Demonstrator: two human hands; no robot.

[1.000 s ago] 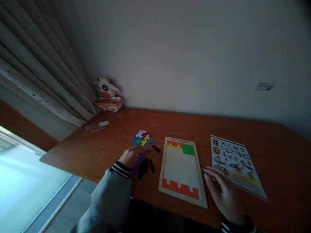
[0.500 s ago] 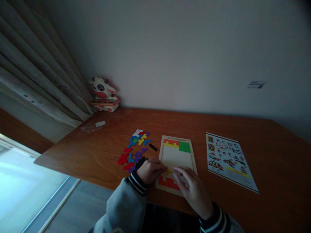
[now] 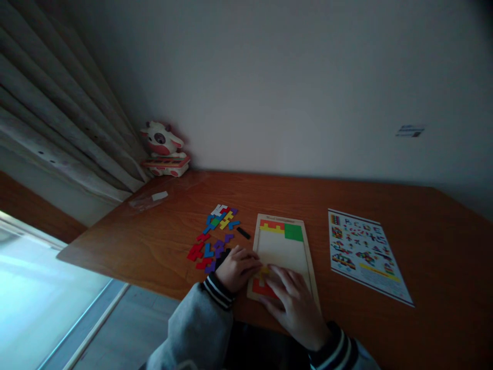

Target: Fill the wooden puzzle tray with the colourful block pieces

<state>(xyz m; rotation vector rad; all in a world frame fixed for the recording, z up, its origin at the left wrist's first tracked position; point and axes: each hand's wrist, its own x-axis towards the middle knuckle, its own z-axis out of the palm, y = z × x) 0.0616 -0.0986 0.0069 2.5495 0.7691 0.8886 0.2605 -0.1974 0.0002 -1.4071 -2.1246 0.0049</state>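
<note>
A wooden puzzle board (image 3: 284, 252) lies on the table with its long side pointing away from me. Near its lower edge sits a yellow puzzle piece (image 3: 265, 271), above a red piece (image 3: 262, 289) on the board. My left hand (image 3: 239, 271) has its fingers closed together at the yellow piece's left side, over the board's left rim. With fingers apart, my right hand (image 3: 295, 303) rests over the lower board, its fingertips at the yellow and red pieces. At the board's top are a red and yellow pair (image 3: 272, 226) and a green square (image 3: 294, 232).
Loose coloured pieces (image 3: 219, 241) lie left of the board, partly behind my left hand. To the right is a printed pattern sheet (image 3: 365, 254). A cow-shaped toy keyboard (image 3: 165, 154) stands at the back left, with a clear plastic bag (image 3: 148, 202) in front.
My right hand has moved left and down onto the lower board, its thumb now lower over the red piece. My left hand stays nearly in place, at the yellow piece.
</note>
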